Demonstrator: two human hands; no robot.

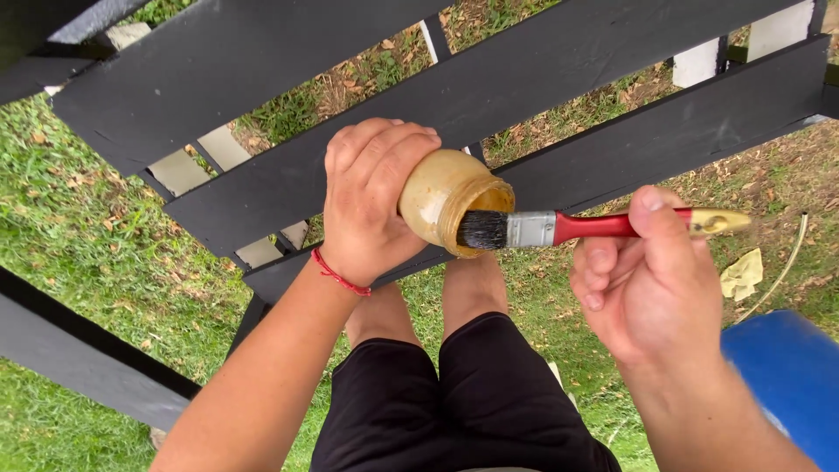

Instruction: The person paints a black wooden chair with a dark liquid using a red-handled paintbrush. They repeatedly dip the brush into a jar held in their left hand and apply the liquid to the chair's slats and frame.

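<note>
Up high, the left hand (371,201) wraps around a tipped jar (446,205) — the right hand (651,280) pinches a brush (559,228), bristles at the jar's mouth.

Smeared glass jar (444,203); matt black-painted wooden slats (559,83)

The left hand (371,201) is curled shut, forearm reaching in from near left; the right hand (651,284) pinches closed, thumb on top.

Left hand (371,205) gripping tilted jar (446,205), right hand (651,280) holding paintbrush (559,229) at its mouth
</note>
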